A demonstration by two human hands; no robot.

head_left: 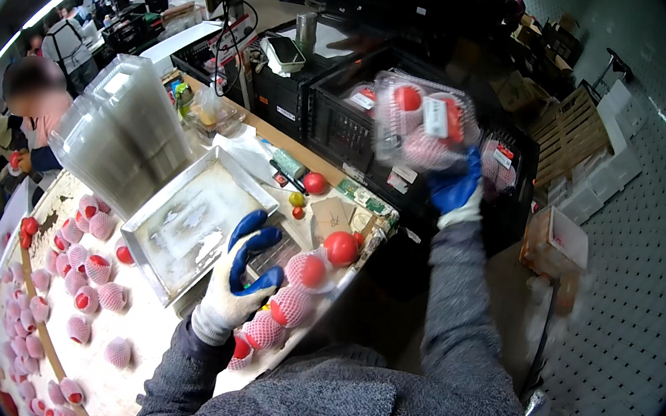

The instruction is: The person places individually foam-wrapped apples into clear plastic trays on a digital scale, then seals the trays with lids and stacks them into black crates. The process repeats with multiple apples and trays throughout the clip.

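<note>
My right hand (457, 186), in a blue-coated glove, grips a clear plastic clamshell (421, 123) by its near right corner. The box holds red round fruits in pink foam nets and bears a red-and-white label. It is held up over a black crate (334, 134) where other labelled packs (501, 159) lie. My left hand (248, 268), in a white glove with blue fingers, is open, with thumb and fingers apart. It hovers by the right edge of a shallow metal tray (145, 240), close to a row of netted fruits (292, 305) along the table edge.
Many netted fruits (86, 298) lie across the white table (95, 383). Behind the tray leans a tall stack of clear plastic boxes (124, 143). Bare red fruits (341, 248) and a marker (287, 175) lie near the crates. A co-worker (42, 115) stands at left.
</note>
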